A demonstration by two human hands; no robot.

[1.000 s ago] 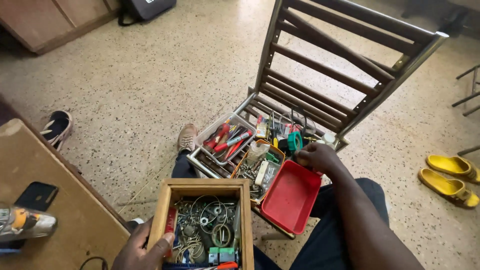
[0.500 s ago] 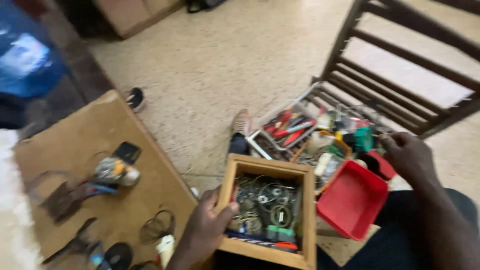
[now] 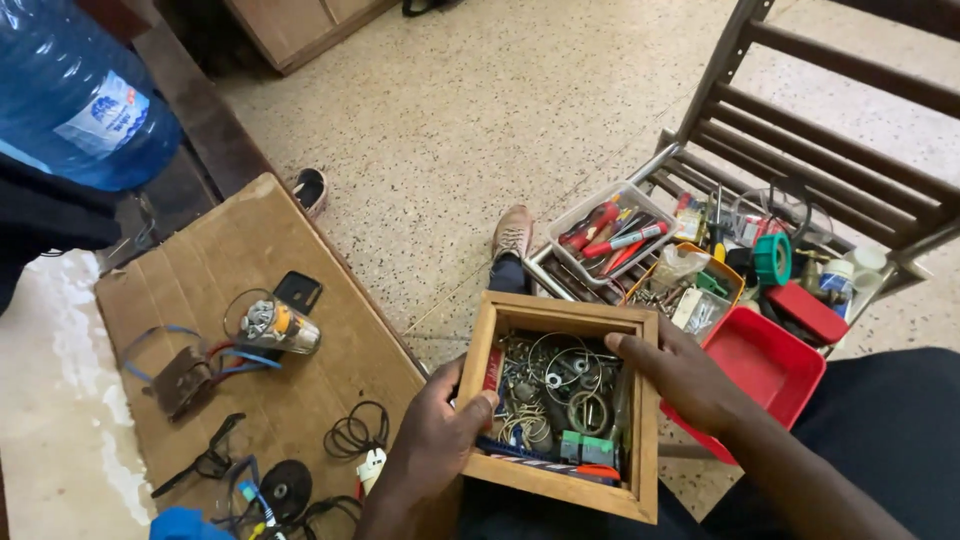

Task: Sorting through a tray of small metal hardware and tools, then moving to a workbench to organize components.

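Note:
A square wooden box [image 3: 520, 318] rests on my lap, filled with several wire coils, metal rings and small parts. My left hand [image 3: 435, 435] grips its left wall, thumb inside the rim. My right hand [image 3: 680, 375] holds the right wall, fingers curled over the edge into the box. Just right of the box sits an empty red plastic tray [image 3: 765, 365].
A wooden chair [image 3: 800, 130] carries trays of red-handled screwdrivers [image 3: 610, 235], a green tape roll [image 3: 772, 258] and small bottles. Left, a cardboard sheet [image 3: 250, 330] holds a small motor [image 3: 275, 323], a black phone [image 3: 297, 291], cables and pliers. A blue water bottle [image 3: 75, 90] stands far left.
My right hand left the chair's clutter and came onto the box's right wall. The view swung left, bringing the cardboard sheet and water bottle into sight.

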